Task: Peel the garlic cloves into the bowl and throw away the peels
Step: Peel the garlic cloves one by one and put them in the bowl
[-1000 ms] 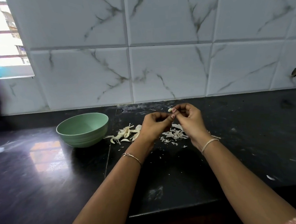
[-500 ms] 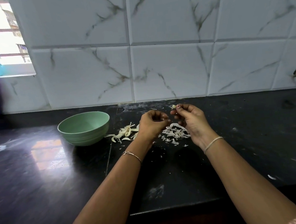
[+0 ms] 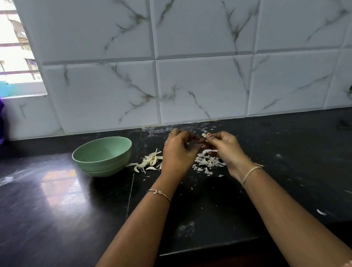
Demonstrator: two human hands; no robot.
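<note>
The garlic clove [image 3: 203, 135] is small and pale, held above the tabletop [image 3: 51, 215] at the fingertips of the right hand [image 3: 227, 148], whose grip pinches it from both sides. The left hand [image 3: 177, 154] is just beside it with curled fingers, but they are blurred, so I cannot tell if its grip has a piece of skin or nothing. I judge the clove to be light, firm and a little slippery once bare, while its skin is thin, dry and tears easily, so it is better to hold the body and pull the skin from one end. Under the hands lies a heap of white peels [image 3: 208, 162]. More pale curved pieces [image 3: 150, 161] lie next to the green bowl [image 3: 102, 169], which stands to the left.
</note>
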